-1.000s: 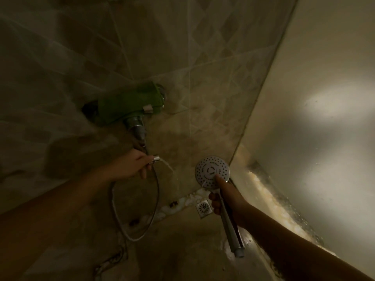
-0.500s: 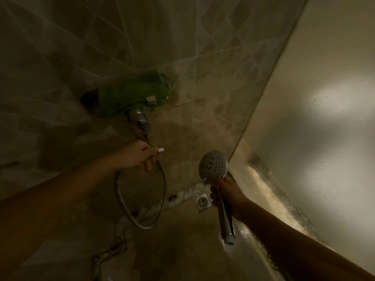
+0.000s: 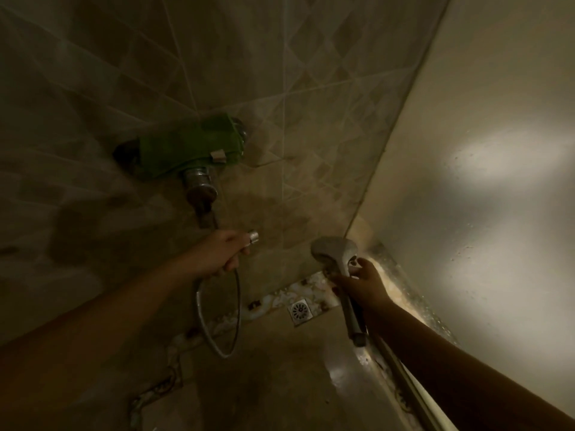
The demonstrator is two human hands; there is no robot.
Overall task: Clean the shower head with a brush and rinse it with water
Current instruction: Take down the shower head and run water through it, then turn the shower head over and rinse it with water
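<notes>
Shower corner point(image 3: 351, 225): right hand point(image 3: 361, 284) grips shower head point(image 3: 334, 251), near-vertical, spray end up; left hand point(image 3: 217, 253) grips hose point(image 3: 239, 306).

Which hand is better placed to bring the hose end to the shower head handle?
Left, probably. The left hand grips the hose just behind its metal end, with a slack loop hanging below. The right hand is occupied holding the shower head by its handle.

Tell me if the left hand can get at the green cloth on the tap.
Probably, but not freely: the green cloth sits close above the left hand, unblocked, yet that hand grips the hose end.
</notes>
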